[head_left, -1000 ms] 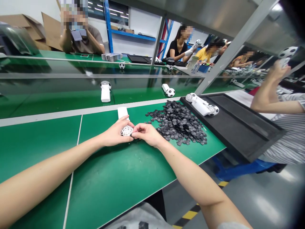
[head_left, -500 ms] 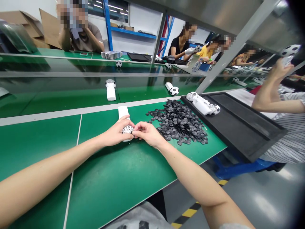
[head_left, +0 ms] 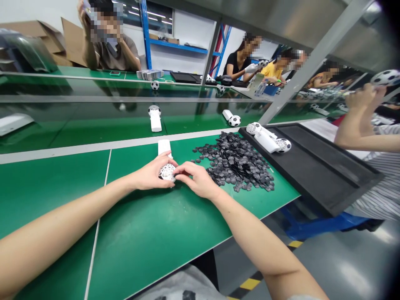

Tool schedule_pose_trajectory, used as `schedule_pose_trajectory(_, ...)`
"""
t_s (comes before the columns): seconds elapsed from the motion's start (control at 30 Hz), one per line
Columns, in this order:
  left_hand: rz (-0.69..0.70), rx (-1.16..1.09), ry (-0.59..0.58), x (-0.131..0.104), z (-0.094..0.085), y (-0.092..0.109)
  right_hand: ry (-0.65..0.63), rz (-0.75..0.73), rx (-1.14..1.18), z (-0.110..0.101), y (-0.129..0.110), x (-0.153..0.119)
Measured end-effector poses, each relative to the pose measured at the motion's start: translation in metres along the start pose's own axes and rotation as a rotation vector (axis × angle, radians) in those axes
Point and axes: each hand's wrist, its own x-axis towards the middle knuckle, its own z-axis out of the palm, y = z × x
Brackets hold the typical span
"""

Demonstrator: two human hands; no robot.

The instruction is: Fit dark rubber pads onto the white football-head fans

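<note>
A white ball-headed handheld device lies on the green table, its white handle pointing away from me. Its round head is a white openwork lattice patterned like a football, with a dark patch low on the left. My left hand is closed around the left side of this head, thumb in front and fingers behind. At the head's right side, my right hand pinches with thumb and forefinger; whatever is between the tips is too small to make out. Right of it spreads a pile of small black plastic pieces.
A black tray at the right holds ball-headed devices. Beyond the table edge runs a green conveyor belt carrying more of them. A slanted metal post rises behind the tray. Co-workers sit opposite; a person in stripes sits at the right.
The lattice head has turned slightly, showing more white. My right fingertips stay against its side. Devices on the near belt have shifted right, and a white part has come further into view at left.
</note>
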Motion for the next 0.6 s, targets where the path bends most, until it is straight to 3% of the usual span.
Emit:
schedule_pose_trajectory(0.23,-0.033,0.004,-0.010,0.0004,-0.0010,0.0021,0.022,0.069,0.085,-0.0015,0.0009,0.0010)
schedule_pose_trajectory(0.6,-0.024,-0.021,-0.021,0.0011,-0.0013,0.0020,-0.061,-0.215,-0.217,-0.0020,-0.0027,0.0000)
